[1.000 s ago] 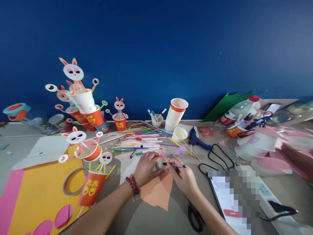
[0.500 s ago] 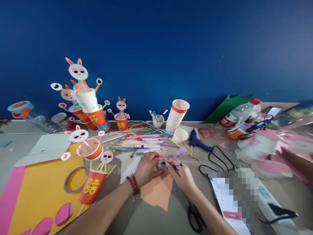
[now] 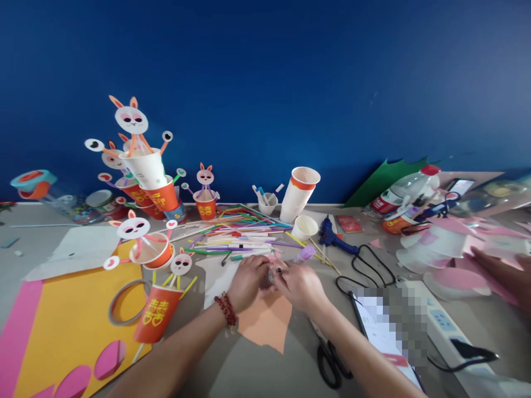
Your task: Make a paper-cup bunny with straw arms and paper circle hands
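Both my hands meet over a torn sheet of orange paper in the middle of the table. With bent fingers, my left hand holds a small, clear round object down near the paper's upper edge; its exact kind is unclear. My right hand is closed around a pen, of which only a dark end shows between the fingers. Just behind the right hand lies a lilac-capped tube. Black-handled scissors rest partly under my right forearm.
Rabbit-faced paper cups stand at left near a tape roll on yellow card. Straws and markers lie behind my hands. A blue glue gun, phone and power strip are at right, beside another person's hand.
My right hand has turned and shifted slightly up over the round object, so the pen's length, visible before, is now mostly hidden. My left hand stays nearly in place.
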`<state>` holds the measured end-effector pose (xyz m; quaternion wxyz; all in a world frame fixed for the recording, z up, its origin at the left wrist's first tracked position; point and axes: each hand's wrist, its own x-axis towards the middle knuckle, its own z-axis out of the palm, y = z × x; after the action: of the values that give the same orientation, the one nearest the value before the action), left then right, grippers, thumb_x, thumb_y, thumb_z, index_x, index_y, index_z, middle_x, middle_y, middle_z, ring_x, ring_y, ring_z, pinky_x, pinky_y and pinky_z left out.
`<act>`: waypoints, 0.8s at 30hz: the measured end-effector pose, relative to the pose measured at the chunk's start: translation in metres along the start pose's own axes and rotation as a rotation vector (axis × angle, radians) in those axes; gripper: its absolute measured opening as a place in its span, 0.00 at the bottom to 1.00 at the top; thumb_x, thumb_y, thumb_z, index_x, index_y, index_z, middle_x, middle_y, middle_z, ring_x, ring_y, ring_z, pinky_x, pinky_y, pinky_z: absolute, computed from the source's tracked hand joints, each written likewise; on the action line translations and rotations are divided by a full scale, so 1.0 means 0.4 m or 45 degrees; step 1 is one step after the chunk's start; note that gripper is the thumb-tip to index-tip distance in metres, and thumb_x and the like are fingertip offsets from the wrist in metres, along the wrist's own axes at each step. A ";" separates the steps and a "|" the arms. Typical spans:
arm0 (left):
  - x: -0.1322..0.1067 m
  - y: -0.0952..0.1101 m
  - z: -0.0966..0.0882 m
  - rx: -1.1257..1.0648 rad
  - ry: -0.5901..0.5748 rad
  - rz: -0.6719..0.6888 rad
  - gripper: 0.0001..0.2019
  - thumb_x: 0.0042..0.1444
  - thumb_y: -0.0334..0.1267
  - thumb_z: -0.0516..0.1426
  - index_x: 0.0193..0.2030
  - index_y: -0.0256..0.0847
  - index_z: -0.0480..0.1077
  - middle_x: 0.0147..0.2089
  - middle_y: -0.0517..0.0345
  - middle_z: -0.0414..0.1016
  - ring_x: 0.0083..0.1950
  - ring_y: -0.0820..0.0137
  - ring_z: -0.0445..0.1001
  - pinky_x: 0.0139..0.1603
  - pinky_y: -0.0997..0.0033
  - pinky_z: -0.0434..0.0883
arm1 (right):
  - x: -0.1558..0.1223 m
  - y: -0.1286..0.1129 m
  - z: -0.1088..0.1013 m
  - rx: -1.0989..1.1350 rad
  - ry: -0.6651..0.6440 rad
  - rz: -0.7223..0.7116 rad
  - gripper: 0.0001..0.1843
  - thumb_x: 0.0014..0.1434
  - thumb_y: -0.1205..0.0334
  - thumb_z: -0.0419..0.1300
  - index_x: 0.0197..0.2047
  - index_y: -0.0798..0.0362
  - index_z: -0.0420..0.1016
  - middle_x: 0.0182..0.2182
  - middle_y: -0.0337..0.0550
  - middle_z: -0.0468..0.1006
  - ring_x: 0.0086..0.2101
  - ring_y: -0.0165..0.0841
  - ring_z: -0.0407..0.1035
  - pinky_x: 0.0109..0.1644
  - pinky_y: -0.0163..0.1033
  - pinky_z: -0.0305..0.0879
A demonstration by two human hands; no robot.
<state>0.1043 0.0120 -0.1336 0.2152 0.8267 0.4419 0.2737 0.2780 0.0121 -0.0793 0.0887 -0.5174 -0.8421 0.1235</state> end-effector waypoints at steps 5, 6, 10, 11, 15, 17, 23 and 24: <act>-0.001 0.003 -0.005 0.010 -0.001 0.010 0.16 0.57 0.41 0.59 0.51 0.42 0.70 0.52 0.50 0.73 0.52 0.56 0.70 0.51 0.57 0.66 | 0.045 -0.003 -0.005 0.064 -0.022 0.064 0.14 0.61 0.64 0.53 0.28 0.54 0.77 0.23 0.46 0.80 0.24 0.34 0.71 0.27 0.35 0.50; -0.001 0.003 -0.006 0.011 -0.003 0.010 0.16 0.57 0.41 0.59 0.51 0.42 0.70 0.53 0.50 0.73 0.52 0.56 0.70 0.51 0.57 0.66 | 0.053 -0.001 -0.006 0.095 -0.025 0.070 0.15 0.61 0.64 0.54 0.26 0.54 0.76 0.23 0.46 0.79 0.24 0.34 0.71 0.27 0.35 0.50; 0.001 0.004 -0.006 0.015 -0.008 0.000 0.17 0.57 0.42 0.60 0.52 0.42 0.69 0.53 0.50 0.73 0.53 0.56 0.69 0.53 0.57 0.66 | 0.067 0.011 -0.004 0.258 0.005 0.117 0.19 0.64 0.61 0.51 0.24 0.53 0.72 0.22 0.43 0.78 0.24 0.33 0.72 0.26 0.33 0.55; 0.002 0.004 -0.005 0.016 -0.010 -0.006 0.17 0.57 0.42 0.61 0.52 0.43 0.69 0.53 0.50 0.73 0.53 0.56 0.69 0.52 0.57 0.66 | 0.064 0.015 0.000 0.302 0.022 0.133 0.19 0.66 0.60 0.50 0.25 0.53 0.72 0.21 0.42 0.78 0.23 0.33 0.72 0.26 0.33 0.56; 0.004 0.006 -0.001 0.015 -0.015 -0.038 0.22 0.53 0.42 0.65 0.54 0.45 0.70 0.52 0.52 0.73 0.53 0.56 0.69 0.52 0.57 0.66 | 0.026 0.028 0.026 0.448 0.104 0.200 0.20 0.69 0.56 0.45 0.29 0.52 0.71 0.20 0.40 0.77 0.21 0.32 0.72 0.26 0.32 0.61; 0.003 0.006 0.001 0.012 -0.015 -0.052 0.22 0.52 0.40 0.65 0.54 0.46 0.70 0.52 0.52 0.73 0.53 0.57 0.69 0.53 0.57 0.66 | 0.005 0.030 0.038 0.490 0.142 0.219 0.21 0.69 0.57 0.44 0.29 0.52 0.70 0.19 0.40 0.75 0.20 0.32 0.72 0.26 0.31 0.61; 0.002 0.000 0.006 -0.006 -0.024 -0.055 0.22 0.51 0.38 0.65 0.54 0.46 0.70 0.53 0.53 0.73 0.55 0.57 0.68 0.55 0.57 0.65 | -0.018 0.020 0.045 0.490 0.242 0.143 0.18 0.67 0.57 0.47 0.32 0.52 0.73 0.20 0.42 0.76 0.23 0.34 0.72 0.28 0.33 0.59; 0.001 -0.001 0.006 -0.009 -0.024 -0.055 0.22 0.51 0.38 0.65 0.54 0.46 0.70 0.53 0.52 0.73 0.55 0.57 0.68 0.55 0.57 0.64 | -0.019 0.018 0.042 0.482 0.256 0.123 0.17 0.66 0.57 0.47 0.33 0.52 0.74 0.22 0.42 0.77 0.24 0.34 0.72 0.29 0.33 0.59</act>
<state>0.1060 0.0123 -0.1354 0.2281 0.8187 0.4567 0.2629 0.2828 0.0066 -0.0975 0.2618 -0.5409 -0.7651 0.2313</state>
